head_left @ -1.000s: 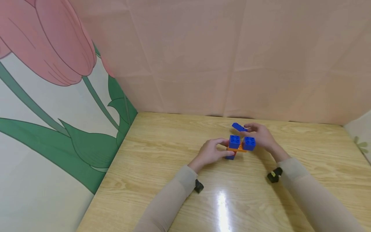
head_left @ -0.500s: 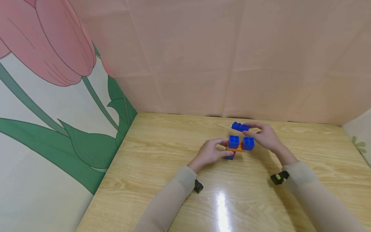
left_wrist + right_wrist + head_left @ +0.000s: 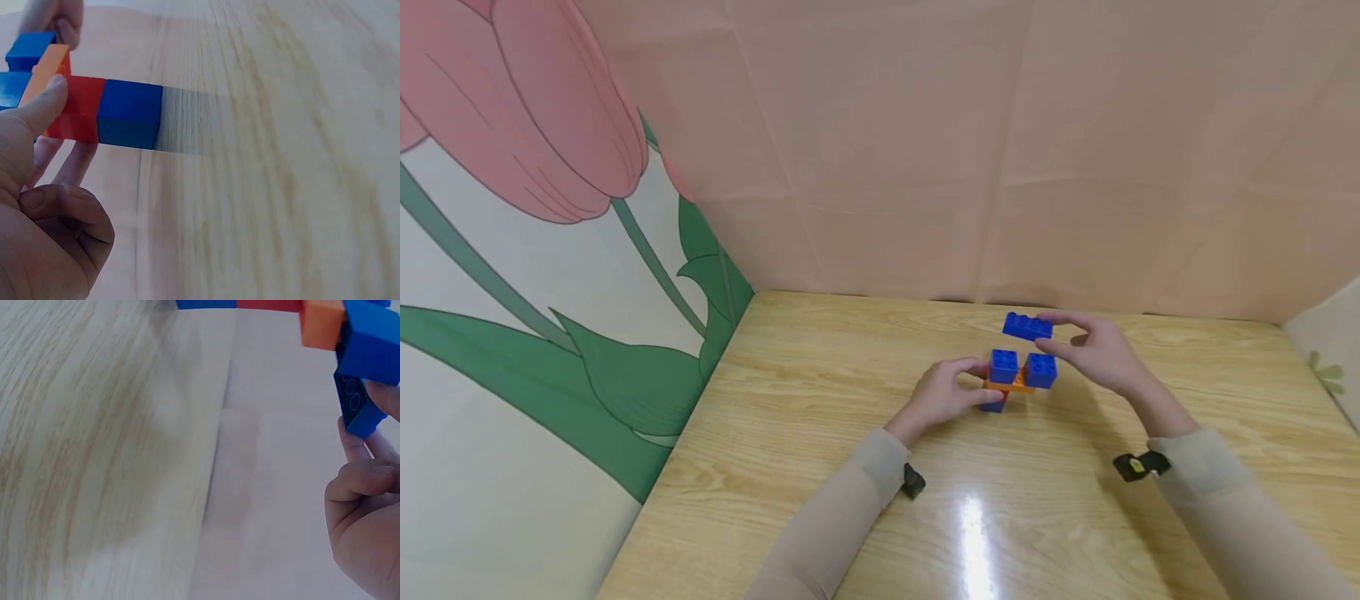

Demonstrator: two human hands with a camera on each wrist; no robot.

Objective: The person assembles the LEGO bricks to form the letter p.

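Observation:
A small tower of toy building bricks stands on the table: a blue brick (image 3: 130,114) at the bottom, a red brick (image 3: 84,107) above it, then an orange brick (image 3: 1021,382). Two square blue bricks, a left one (image 3: 1003,365) and a right one (image 3: 1041,370), sit apart on top of the orange one. My left hand (image 3: 942,397) grips the tower from the left, thumb in front and fingers behind. Behind and above the tower, my right hand (image 3: 1103,353) pinches a long blue brick (image 3: 1027,326) by its right end, studs up, touching nothing else.
The wood-grain table (image 3: 820,350) extends around both hands. A pink cloth backdrop (image 3: 880,167) rises at its far edge, and a flower-printed panel (image 3: 550,333) stands at the left. Each wrist carries a small black camera.
My right hand has shifted slightly right and turned the long blue brick from a slant to nearly level, studs up. My left hand and the tower have stayed almost in place.

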